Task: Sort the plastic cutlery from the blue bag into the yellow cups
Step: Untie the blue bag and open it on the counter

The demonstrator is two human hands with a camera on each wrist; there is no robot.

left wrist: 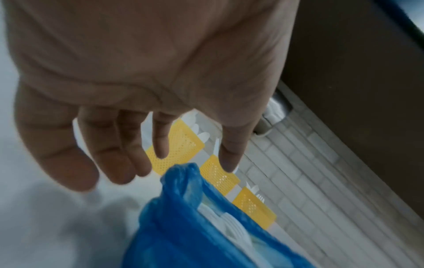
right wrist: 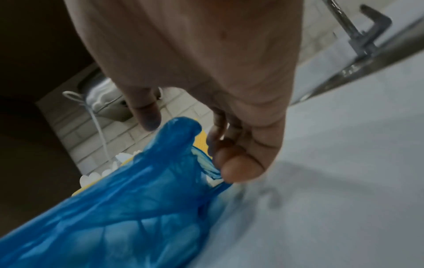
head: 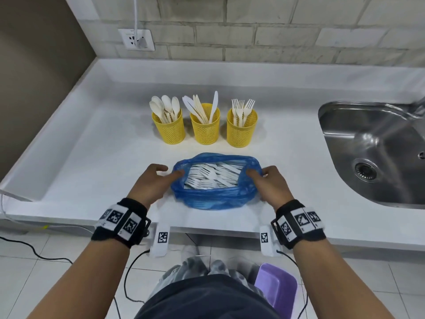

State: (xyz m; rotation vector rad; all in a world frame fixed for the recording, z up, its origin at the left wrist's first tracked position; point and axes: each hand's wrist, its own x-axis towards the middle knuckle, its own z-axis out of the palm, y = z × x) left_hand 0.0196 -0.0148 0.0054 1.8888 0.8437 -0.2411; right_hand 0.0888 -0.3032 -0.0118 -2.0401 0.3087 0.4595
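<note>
Bag (head: pixel 215 199), blue, lies open-mouthed on the counter (head: pixel 92 157) near its front edge, with white cutlery (head: pixel 211 174) inside. Left hand (head: pixel 151 183) touches the bag's left rim, fingers loosely extended, gripping nothing. Right hand (head: pixel 271 184) pinches the right rim between thumb and fingers. Three cups (head: pixel 205 125) stand in a row behind the bag, apart from it: spoons left, knives centre, forks right. Sink (head: pixel 372 153) lies to the right.
</note>
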